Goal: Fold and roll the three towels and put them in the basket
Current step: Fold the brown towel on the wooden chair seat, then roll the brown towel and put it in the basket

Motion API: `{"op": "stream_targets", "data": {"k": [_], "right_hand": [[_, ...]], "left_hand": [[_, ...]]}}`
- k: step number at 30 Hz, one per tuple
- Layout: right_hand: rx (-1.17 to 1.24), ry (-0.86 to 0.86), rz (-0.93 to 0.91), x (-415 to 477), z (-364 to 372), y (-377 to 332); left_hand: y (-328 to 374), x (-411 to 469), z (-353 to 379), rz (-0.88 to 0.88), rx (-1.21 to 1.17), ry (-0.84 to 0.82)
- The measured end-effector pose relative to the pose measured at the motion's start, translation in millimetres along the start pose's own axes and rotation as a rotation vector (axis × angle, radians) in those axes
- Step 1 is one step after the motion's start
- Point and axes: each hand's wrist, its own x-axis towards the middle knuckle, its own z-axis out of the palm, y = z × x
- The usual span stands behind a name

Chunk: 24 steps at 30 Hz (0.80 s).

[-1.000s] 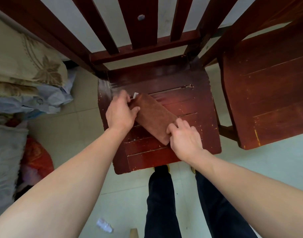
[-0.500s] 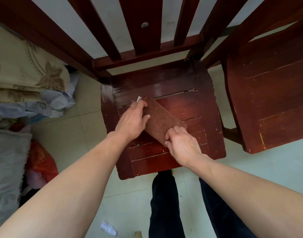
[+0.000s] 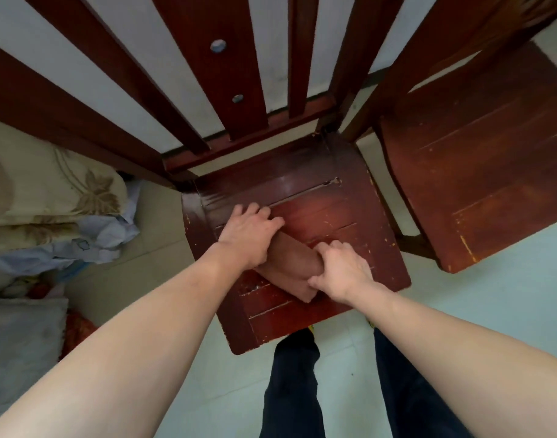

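Pale floor tiles (image 3: 507,311) are showing around a dark red wooden chair (image 3: 334,210), whose slatted seat is serving as the table in the head view. A second chair (image 3: 479,172) is standing just beside it on the right and patterned bedding (image 3: 49,197) is lying heaped on the left. A brown towel (image 3: 289,263) is lying slantwise on the seat, folded narrow and bulging into a partial roll between the two hands, with a flat flap showing at its near edge. The left hand (image 3: 250,235) is covering the far end, its grip spread, with fairly straight fingers pressing down on cloth and seat. The right hand (image 3: 342,270) is working the near end, its grip pinching the roll, with fingers curling over the top and the thumb tucking in below. The step in hand is probably the rolling of one towel. No basket or other towels are appearing, so overall progress cannot be told. The next move is probably calling for even pressure from both hands, so the roll is tightening without skewing, then a firm hold for lifting.
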Motion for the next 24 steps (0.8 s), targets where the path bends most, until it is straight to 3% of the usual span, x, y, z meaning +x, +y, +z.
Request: {"op": "stream_targets", "data": {"k": [4,7,13,24], "right_hand": [[0.038,0.136,-0.066,-41.8,13.1,2.0],[0.101,0.184,-0.111,-85.6,5.9,9.6],[0.255,0.226,-0.010,-189.5,3.9,47.1],[0.314,0.512,0.284,-438.5,40.9,147.0]], "left_hand": [[8.7,-36.4,8.7,0.034,-0.036,-0.085],[24.4,-72.5,9.9,0.082,-0.099,-0.046],[92.3,-138.3,-20.6,0.166,-0.239,0.018],[301.5,-232.8,-90.2,0.526,0.051,0.155]]}}
